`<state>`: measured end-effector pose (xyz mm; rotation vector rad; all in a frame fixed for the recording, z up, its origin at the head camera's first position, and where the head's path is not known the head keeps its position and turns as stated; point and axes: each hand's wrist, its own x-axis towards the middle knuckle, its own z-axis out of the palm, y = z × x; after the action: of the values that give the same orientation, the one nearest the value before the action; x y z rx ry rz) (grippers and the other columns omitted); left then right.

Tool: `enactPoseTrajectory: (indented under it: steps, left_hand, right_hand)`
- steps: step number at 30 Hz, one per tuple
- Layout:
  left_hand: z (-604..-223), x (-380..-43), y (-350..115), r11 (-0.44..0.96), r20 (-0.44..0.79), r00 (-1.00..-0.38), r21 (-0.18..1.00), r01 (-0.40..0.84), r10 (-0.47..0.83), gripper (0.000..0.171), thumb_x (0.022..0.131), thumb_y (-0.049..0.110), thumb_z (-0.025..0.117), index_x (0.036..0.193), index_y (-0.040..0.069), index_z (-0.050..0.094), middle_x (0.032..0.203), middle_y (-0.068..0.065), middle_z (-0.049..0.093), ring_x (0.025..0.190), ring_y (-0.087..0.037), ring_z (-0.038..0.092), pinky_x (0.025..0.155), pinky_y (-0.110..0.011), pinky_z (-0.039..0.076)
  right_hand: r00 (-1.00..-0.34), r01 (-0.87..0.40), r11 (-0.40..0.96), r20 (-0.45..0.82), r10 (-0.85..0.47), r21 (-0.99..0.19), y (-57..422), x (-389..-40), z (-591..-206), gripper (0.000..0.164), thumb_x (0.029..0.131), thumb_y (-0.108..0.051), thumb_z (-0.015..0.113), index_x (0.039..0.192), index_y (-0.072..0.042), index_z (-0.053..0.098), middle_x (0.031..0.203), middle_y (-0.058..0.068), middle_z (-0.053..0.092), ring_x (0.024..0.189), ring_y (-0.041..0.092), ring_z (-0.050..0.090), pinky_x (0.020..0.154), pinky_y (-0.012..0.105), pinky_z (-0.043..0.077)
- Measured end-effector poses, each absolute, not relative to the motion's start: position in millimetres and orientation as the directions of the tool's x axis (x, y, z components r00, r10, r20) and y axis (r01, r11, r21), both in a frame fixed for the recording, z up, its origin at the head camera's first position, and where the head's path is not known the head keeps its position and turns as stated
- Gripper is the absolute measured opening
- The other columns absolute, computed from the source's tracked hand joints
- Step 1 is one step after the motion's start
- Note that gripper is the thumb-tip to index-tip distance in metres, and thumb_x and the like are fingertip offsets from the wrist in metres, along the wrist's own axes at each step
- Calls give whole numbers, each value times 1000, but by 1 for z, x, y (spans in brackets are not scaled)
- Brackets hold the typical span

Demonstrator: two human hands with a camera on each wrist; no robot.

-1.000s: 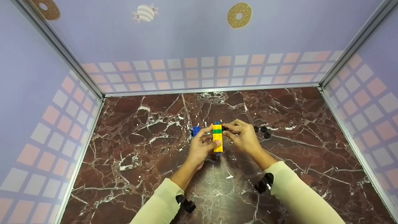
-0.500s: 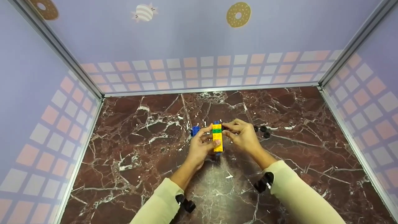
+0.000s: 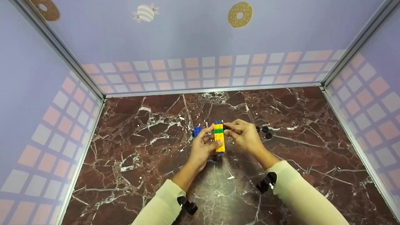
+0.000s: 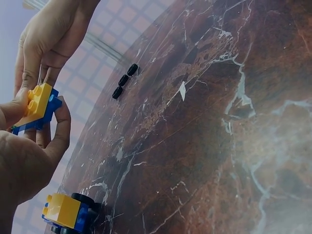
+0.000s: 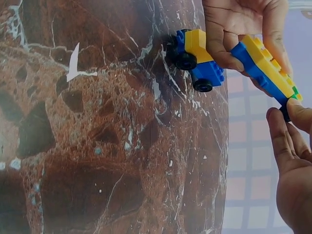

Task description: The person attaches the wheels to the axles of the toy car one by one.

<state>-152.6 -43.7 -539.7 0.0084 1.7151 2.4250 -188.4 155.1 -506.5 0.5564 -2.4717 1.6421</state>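
Observation:
In the head view, my left hand [image 3: 200, 151] grips a long block build [image 3: 219, 143], yellow with a green band on top and blue underneath. Its thumb lies over the yellow bricks. At the far right side of the build, my right hand [image 3: 247, 137] pinches a small black wheel [image 5: 285, 113] against the blue part, seen in the right wrist view. The fingers hide most of that wheel. A second build, a small toy vehicle [image 5: 197, 46] of blue and yellow bricks with black wheels, stands on the table beyond my left hand.
Several loose black wheels [image 3: 265, 129] lie on the table just right of my right hand. The dark red marbled table [image 3: 140, 162] is enclosed by pale purple panels [image 3: 193, 37] at the back and both sides.

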Motion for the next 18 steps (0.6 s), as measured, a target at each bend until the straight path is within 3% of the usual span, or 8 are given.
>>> enactPoseTrajectory:
  steps: [6,11,18]
  left_hand:
    - [-538,-152,-40,-338,-69,-985,933,-119,156,72,97,-10,76,162,4,48,125,-17,74,98,-20,78,85,-40,73]
    - [-538,-153,-39,-344,-73,-984,931,-126,162,72,97,-7,78,161,9,50,120,-11,73,97,-22,78,83,-41,73]
    - [-537,-153,-41,-330,-58,-983,937,-113,172,73,98,-6,78,162,11,48,119,-11,73,94,-21,78,83,-40,73]
  right_hand:
    - [-928,-351,300,287,-238,-887,159,-187,-508,32,95,5,81,127,6,79,109,23,76,96,41,80,81,27,71]
    - [-928,-352,322,284,-241,-879,162,-187,-508,33,95,4,81,128,3,79,116,23,77,97,40,80,83,25,70]
    - [-909,-399,415,295,-294,-817,173,-188,-507,45,96,-5,84,140,-3,75,127,20,77,105,40,80,90,42,71]
